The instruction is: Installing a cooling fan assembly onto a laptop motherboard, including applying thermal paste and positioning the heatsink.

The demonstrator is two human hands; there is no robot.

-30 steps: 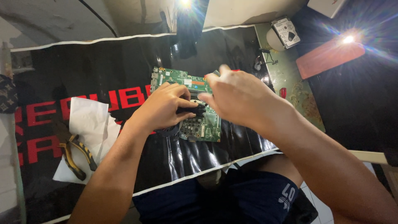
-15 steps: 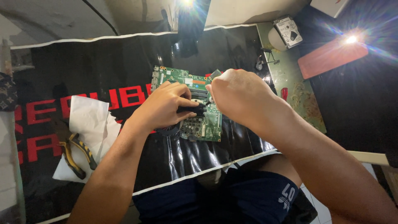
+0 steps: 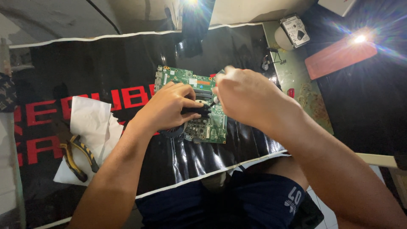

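Green circuit board [image 3: 193,80] under both hands

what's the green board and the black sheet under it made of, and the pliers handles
Green circuit board: looks like rigid laminate with a matte green coating, studded with small metal and plastic parts. Black sheet: probably glossy plastic film, since it wrinkles and throws sharp highlights. Pliers: handles seem coated in yellow and black rubber or plastic; the finish is hard to judge.

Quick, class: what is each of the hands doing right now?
Left hand: closed on a black part on the green circuit board.
Right hand: curled over the board; its grip cannot be told.
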